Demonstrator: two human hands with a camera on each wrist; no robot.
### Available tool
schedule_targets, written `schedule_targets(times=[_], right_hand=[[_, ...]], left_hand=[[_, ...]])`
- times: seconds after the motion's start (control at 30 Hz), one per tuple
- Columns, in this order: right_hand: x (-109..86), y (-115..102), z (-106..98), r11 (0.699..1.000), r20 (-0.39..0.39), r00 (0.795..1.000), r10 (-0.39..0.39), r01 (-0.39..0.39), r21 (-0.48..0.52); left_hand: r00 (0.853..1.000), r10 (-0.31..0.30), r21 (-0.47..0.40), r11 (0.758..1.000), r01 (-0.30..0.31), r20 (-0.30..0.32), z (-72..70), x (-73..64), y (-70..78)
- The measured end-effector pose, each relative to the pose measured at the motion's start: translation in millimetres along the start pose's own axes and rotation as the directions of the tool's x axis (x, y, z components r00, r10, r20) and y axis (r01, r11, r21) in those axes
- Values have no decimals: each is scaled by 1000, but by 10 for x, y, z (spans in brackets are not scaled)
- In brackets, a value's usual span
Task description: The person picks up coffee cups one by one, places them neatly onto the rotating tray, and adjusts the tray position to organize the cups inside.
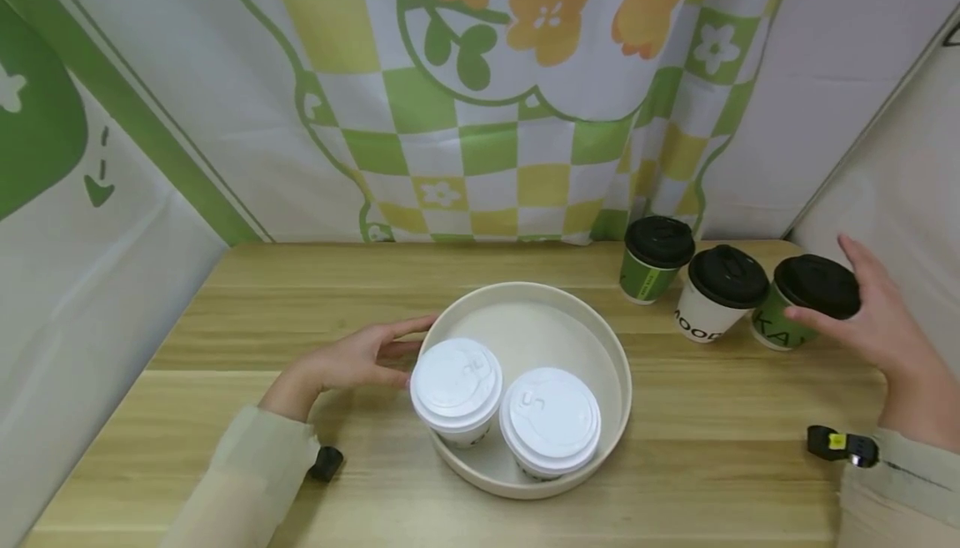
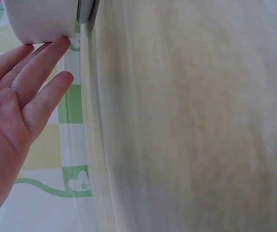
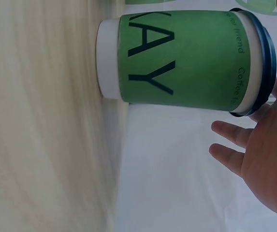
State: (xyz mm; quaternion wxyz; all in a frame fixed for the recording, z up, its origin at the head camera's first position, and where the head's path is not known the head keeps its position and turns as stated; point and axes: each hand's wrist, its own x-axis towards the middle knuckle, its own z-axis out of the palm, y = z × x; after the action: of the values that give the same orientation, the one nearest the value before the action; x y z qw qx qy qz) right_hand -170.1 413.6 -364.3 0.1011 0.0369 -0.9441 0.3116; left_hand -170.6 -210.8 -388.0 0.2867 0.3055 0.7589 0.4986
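In the head view a round cream tray (image 1: 551, 323) holds two paper cups with white lids, a left one (image 1: 456, 381) and a right one (image 1: 551, 414). My left hand (image 1: 360, 358) is at the tray's left side, fingers extended, fingertips at its wall beside the left cup. Over on the right, my right hand (image 1: 885, 319) is spread around the black lid of a green paper coffee cup (image 1: 772, 314). Seen from the right wrist, this green cup (image 3: 186, 58) stands upright on the table, with the fingers (image 3: 227, 157) apart near its lid.
A white cup with a black lid (image 1: 708, 306) stands just left of the green one. Another green cup (image 1: 648, 273) is farther back. Behind the wooden table (image 1: 337, 281) hangs a checked, flowered curtain (image 1: 487, 148); white fabric walls rise at both sides.
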Motion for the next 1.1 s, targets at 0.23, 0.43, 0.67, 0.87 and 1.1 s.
schedule_targets(times=[0.23, 0.43, 0.67, 0.87, 1.1], right_hand=[[-7, 38, -22, 997, 57, 995, 80, -81, 5], [-9, 60, -19, 992, 73, 989, 125, -125, 2], [-12, 97, 1, 991, 60, 989, 134, -135, 19], [-14, 99, 11, 988, 49, 987, 155, -155, 3], [-27, 90, 18, 988, 37, 988, 150, -151, 21]], left_hand=[[1000, -7, -2, 1000, 7, -1, 0, 8, 10], [1000, -16, -5, 1000, 16, -1, 0, 8, 14], [1000, -11, -4, 1000, 11, -2, 7, 6, 0], [1000, -18, -7, 1000, 18, -11, 19, 6, 7], [1000, -22, -6, 1000, 22, -12, 19, 9, 5]])
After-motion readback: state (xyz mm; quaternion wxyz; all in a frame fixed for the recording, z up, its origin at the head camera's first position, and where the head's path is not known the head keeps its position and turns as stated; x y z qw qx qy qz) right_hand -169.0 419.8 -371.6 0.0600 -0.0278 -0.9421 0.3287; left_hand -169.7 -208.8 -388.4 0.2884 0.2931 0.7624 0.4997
